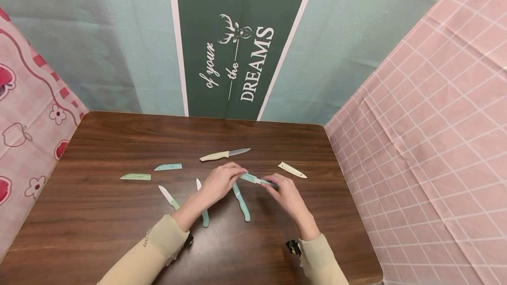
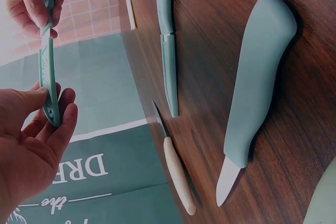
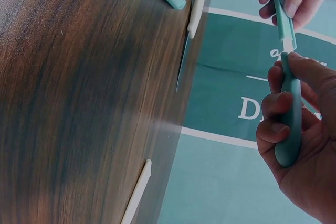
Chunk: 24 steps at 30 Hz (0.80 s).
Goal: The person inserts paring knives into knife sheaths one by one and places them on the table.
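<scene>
Above the table, my left hand (image 1: pixel 219 181) pinches a teal blade sheath (image 2: pixel 48 77) between thumb and fingers. My right hand (image 1: pixel 287 191) grips the teal handle of a paring knife (image 3: pixel 290 114), fingers wrapped around it. The knife's blade sits partly inside the sheath, with a short pale stretch showing between sheath and handle. Below the hands lies a teal knife in its sheath (image 1: pixel 243 208). Another teal knife (image 2: pixel 257 82) lies bare-bladed under my left forearm, which partly hides it. Beside that is a green-handled knife (image 1: pixel 167 195), its handle end covered by the arm.
A cream-handled knife (image 1: pixel 215 156) lies behind the hands, its blade pointing right. The cream sheath (image 1: pixel 292 170) is at the right. On the left are a green sheath (image 1: pixel 136 177) and a blue sheath (image 1: pixel 168 167). Fabric hangings surround the wooden table (image 1: pixel 99 214).
</scene>
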Each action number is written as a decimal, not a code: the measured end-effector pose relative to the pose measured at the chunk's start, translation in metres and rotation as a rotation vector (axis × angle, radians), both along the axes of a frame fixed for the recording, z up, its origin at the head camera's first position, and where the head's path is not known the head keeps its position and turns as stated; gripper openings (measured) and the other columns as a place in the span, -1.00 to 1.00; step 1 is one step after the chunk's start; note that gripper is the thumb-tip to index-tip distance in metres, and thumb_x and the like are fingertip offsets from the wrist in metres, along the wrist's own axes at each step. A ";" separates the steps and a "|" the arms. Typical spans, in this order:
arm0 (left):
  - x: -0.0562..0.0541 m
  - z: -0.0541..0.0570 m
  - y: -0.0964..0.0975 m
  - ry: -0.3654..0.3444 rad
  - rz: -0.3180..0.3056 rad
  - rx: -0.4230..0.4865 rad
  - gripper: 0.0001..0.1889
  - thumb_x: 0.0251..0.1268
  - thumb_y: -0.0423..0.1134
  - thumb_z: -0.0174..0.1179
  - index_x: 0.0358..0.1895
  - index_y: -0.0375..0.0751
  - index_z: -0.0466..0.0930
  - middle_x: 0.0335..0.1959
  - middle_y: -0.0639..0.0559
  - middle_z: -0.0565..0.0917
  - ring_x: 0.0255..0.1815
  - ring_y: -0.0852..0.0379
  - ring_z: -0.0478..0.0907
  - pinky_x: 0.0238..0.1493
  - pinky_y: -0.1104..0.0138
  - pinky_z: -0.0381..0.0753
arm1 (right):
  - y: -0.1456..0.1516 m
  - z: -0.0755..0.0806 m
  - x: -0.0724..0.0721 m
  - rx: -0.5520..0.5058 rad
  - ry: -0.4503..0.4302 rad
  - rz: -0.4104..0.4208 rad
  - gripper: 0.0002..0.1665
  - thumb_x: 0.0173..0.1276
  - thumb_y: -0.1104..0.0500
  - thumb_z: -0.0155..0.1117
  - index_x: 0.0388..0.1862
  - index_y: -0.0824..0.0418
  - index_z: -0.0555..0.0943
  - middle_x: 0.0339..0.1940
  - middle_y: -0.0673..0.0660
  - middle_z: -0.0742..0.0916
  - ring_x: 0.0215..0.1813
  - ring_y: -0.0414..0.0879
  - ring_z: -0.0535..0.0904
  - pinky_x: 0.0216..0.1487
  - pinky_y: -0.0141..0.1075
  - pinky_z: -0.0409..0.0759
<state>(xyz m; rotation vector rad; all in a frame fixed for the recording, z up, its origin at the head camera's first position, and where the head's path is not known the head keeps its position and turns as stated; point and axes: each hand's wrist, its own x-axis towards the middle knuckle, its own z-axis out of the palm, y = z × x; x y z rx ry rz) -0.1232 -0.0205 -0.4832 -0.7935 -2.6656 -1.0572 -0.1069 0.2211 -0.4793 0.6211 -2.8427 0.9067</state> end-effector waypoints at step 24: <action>0.006 0.001 0.008 0.002 -0.002 0.009 -0.79 0.41 -0.32 0.21 -0.01 -0.07 0.75 -0.12 0.06 0.74 -0.22 0.16 0.69 -0.28 0.35 0.62 | -0.003 -0.001 0.001 -0.003 0.007 0.006 -0.85 0.34 0.15 0.39 -0.15 0.14 0.75 -0.22 0.00 0.78 -0.18 -0.18 0.70 -0.12 -0.22 0.67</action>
